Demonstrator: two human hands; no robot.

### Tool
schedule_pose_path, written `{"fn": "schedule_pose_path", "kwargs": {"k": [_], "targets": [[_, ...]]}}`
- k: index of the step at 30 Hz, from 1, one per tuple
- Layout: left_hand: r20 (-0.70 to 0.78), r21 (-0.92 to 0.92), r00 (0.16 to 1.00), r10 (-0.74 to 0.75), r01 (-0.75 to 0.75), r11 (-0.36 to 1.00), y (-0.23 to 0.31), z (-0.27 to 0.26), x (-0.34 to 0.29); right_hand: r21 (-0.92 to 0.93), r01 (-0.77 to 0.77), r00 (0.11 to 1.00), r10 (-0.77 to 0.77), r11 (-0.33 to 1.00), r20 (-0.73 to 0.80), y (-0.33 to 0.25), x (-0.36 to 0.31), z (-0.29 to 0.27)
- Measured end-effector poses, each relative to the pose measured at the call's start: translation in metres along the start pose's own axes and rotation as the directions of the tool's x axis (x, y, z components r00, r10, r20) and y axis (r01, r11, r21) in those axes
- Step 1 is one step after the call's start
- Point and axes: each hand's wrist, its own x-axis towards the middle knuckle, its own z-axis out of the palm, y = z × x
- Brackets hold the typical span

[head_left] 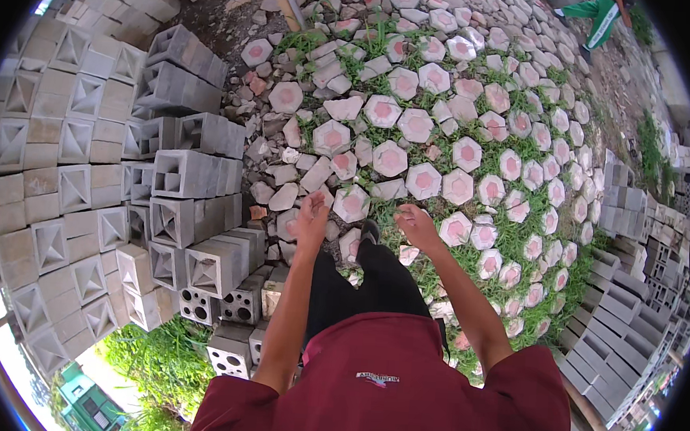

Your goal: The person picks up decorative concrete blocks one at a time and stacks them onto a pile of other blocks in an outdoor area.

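Note:
My left hand (313,216) is held out in front of me with its fingers apart and nothing in it. To its right, across a gap, my right hand (416,223) is also open, its fingers loosely stretched toward the left. Below them lie hexagonal paving stones with reddish centres; one such paver (351,203) shows between the two hands. A dark shoe (370,231) sticks out below my dark trousers. Neither hand touches a block or a stone.
Grey hollow concrete blocks (175,173) are stacked close on my left, before a wall of patterned blocks (78,141). More blocks (608,326) are piled at the right. Rubble (284,196) and grass make the ground uneven. A person in green trousers (596,17) is at the far right.

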Motion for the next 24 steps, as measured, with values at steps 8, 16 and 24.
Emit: {"fn": "schedule_pose_path", "kwargs": {"k": [8, 16, 24], "targets": [[0.378, 0.081, 0.913, 0.154, -0.198, 0.977, 0.138, 0.114, 0.052, 0.241, 0.089, 0.904, 0.024, 0.966, -0.427, -0.03, -0.021, -0.104], [0.543, 0.042, 0.832, 0.117, -0.167, 0.985, 0.179, 0.199, 0.115, 0.306, 0.123, 0.863, 0.05, 0.944, -0.502, -0.074, 0.054, -0.171], [0.611, 0.053, 0.78, 0.135, -0.21, 0.976, 0.238, 0.279, 0.282, 0.147, 0.127, 0.828, -0.024, 0.981, -0.56, -0.113, 0.224, -0.28]]}}
